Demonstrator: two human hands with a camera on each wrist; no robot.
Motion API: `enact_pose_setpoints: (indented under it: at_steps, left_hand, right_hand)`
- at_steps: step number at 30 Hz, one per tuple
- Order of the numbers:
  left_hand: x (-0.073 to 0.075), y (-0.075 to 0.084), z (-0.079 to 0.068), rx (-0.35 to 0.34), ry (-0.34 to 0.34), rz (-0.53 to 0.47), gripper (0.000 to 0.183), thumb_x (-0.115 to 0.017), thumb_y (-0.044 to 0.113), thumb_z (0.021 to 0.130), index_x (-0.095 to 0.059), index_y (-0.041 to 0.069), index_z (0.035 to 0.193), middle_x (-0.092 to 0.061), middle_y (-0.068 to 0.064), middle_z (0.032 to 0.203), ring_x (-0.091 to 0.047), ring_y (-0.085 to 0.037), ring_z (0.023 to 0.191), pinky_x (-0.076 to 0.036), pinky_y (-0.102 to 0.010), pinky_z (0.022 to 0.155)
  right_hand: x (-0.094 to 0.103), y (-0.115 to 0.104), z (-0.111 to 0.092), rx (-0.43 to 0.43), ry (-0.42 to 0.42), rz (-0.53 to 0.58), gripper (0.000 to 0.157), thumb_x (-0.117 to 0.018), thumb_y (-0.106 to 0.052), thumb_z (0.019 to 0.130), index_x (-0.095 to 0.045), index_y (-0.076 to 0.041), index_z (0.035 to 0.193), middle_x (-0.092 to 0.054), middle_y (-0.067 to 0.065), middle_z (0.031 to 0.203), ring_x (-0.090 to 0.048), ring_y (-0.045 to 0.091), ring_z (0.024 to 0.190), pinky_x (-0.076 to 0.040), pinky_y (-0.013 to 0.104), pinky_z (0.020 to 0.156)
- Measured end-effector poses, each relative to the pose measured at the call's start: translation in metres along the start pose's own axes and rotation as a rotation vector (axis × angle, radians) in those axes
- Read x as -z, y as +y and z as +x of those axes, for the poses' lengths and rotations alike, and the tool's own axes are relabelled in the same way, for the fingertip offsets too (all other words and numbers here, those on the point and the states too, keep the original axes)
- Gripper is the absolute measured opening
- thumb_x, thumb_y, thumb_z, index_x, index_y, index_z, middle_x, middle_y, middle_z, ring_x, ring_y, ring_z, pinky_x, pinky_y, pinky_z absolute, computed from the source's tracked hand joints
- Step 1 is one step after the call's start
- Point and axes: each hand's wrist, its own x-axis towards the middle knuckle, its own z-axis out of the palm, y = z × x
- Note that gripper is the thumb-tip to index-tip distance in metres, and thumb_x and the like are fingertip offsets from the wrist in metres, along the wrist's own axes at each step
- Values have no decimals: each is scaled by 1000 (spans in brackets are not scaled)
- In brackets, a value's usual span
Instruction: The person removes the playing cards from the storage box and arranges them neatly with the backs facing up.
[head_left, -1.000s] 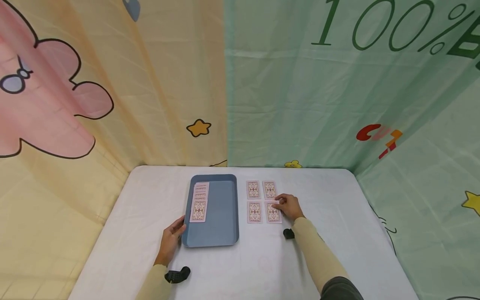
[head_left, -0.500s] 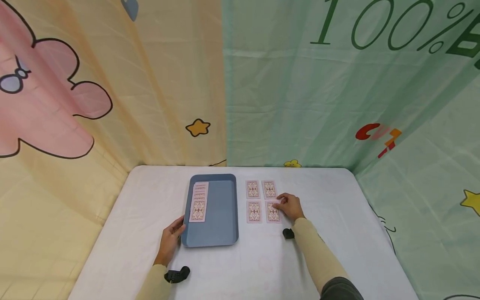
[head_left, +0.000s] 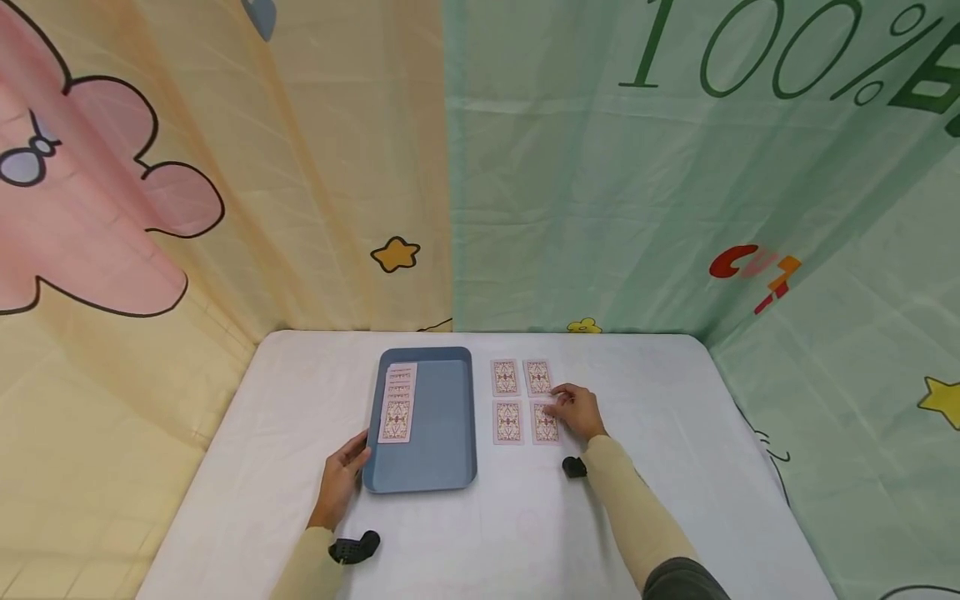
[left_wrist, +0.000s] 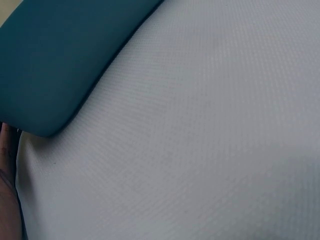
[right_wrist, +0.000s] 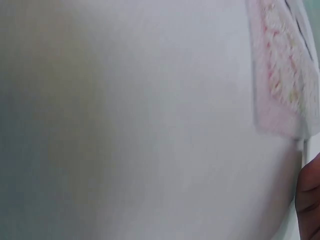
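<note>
The left grip (head_left: 341, 477), fingers extended, rests against the tray (head_left: 444, 462), likely steadying it; the right grip (head_left: 581, 410), fingertips parted, reaches over the card (head_left: 545, 431) beneath, contact unclear.

I see: left sleeve (head_left: 306, 568), pale beige, lower left | curved black wrist device (head_left: 356, 548) by its cuff | right sleeve (head_left: 636, 510), same beige, lower right | small black wrist piece (head_left: 574, 467) | dark grey covering (head_left: 682, 581), bottom edge
</note>
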Motion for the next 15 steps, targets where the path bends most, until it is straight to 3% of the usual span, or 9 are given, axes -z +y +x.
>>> enact_pose_setpoints:
  at_steps: [15]
  left_hand:
    - [-2, 3, -2, 6, 20, -13, 45, -46, 4, 100, -38, -5, 144, -36, -22, 150, -34, -32, 138, -27, -43, 112]
  right_hand:
    - [-30, -37, 1, 162, -13, 67, 30, -81, -9, 76, -69, 0, 103, -57, 3, 76, -47, 14, 63, -41, 23, 54]
